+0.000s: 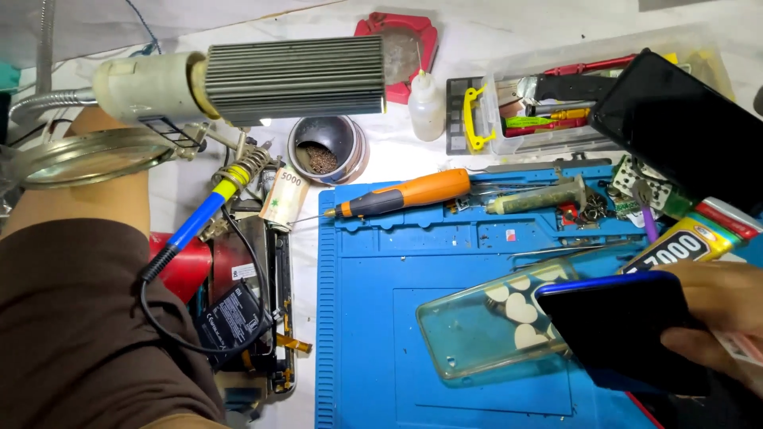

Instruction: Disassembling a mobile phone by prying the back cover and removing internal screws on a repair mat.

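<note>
The right hand (719, 314) pinched a dark blue smartphone (624, 330) in its fingers (691, 345), over a clear phone case (485, 326) on the blue repair mat (373, 318).

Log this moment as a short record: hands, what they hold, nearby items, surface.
right hand: fingers grip dark blue-edged smartphone
left hand: not visible; only a brown-sleeved arm shows
under phone: clear plastic phone case with pale heart shapes, lying flat
surface: blue silicone repair mat
nearby: orange pen-shaped electric screwdriver; blue-handled soldering iron
</note>
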